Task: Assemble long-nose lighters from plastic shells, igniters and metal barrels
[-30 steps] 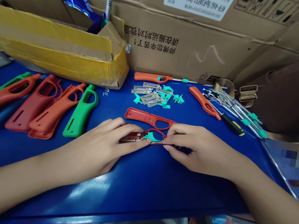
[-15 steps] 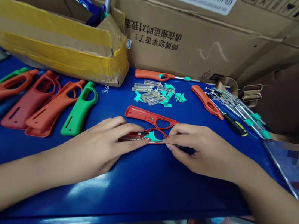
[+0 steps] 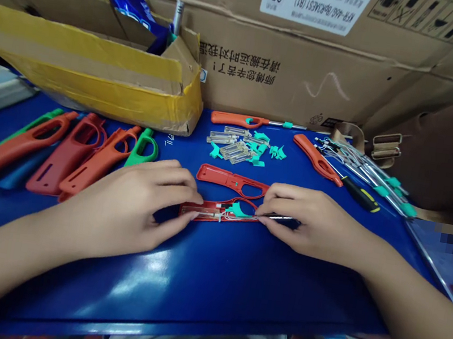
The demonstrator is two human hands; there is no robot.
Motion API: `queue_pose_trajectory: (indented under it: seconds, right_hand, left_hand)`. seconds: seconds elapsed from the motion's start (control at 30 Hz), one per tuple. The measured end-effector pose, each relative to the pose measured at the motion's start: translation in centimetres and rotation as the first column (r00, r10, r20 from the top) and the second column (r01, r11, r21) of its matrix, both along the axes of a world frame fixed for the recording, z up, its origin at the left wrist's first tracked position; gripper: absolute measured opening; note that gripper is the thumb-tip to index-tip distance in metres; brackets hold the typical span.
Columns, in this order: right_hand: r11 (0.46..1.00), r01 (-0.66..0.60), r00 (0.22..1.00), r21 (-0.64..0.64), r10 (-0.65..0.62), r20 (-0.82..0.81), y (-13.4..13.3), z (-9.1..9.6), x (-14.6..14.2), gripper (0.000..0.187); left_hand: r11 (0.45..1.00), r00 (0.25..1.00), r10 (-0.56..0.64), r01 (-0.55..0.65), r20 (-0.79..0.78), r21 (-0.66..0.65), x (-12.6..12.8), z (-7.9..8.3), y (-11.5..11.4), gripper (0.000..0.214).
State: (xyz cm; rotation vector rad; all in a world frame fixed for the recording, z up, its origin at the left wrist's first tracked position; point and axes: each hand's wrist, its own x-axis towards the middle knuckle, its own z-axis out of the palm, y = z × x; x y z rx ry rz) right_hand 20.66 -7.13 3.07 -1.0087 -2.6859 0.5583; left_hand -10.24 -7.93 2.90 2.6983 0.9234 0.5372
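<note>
A red lighter half-shell (image 3: 219,212) lies flat on the blue table (image 3: 209,281), with a clear tube, a teal trigger piece (image 3: 238,210) and a thin metal rod inside it. My left hand (image 3: 134,206) pinches the shell's left end between thumb and fingers. My right hand (image 3: 308,220) grips its right end, where the metal rod sticks out between my fingers. A second red half-shell (image 3: 231,180) lies just behind, untouched.
Orange, red and green lighter shells (image 3: 82,155) lie in a row at the left. Small clear tubes and teal pieces (image 3: 241,148) sit behind, with a finished orange lighter (image 3: 243,120), metal rods (image 3: 364,168) and a screwdriver (image 3: 360,194) at right. Cardboard boxes (image 3: 95,74) line the back.
My left hand has slid left off the shell's middle to its left end, uncovering the tube. My right hand shifted slightly right along the rod. The view drifted a little.
</note>
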Motion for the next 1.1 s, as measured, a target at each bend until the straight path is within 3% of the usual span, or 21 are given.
queue_pose_trajectory:
  seconds: [0.13,0.37,0.63,0.73,0.9,1.1]
  right_hand:
    - [0.999,0.003,1.0,-0.042,-0.003,-0.004,0.2,-0.1,0.1,0.015]
    - [0.996,0.016,0.997,-0.093,-0.022,-0.069,0.4,-0.5,-0.2,0.011]
    - [0.99,0.075,0.991,-0.122,-0.088,-0.103,0.4,-0.7,-0.5,0.013]
    - [0.998,0.061,0.992,-0.021,-0.062,-0.107,0.1,-0.7,-0.6,0.009]
    - [0.948,-0.179,0.984,0.265,0.168,0.063,-0.6,-0.7,-1.4,0.049]
    - [0.921,-0.275,0.948,0.277,0.211,0.239,-0.9,-1.5,-2.2,0.056]
  left_hand:
    - [0.996,1.0,0.0,-0.003,-0.03,-0.085,-0.4,0.5,0.6,0.021]
    - [0.943,0.992,0.115,-0.095,0.043,-0.32,-0.5,-0.3,0.9,0.016]
    - [0.903,0.979,0.203,-0.176,0.029,-0.392,-0.3,-0.6,1.0,0.012]
    - [0.899,0.978,0.206,-0.18,0.023,-0.398,-0.2,-0.6,1.1,0.013]
    - [0.888,0.98,0.199,-0.169,0.026,-0.427,-0.3,-0.4,1.0,0.015]
    - [0.882,0.979,0.204,-0.187,-0.007,-0.433,-0.1,0.0,0.9,0.016]
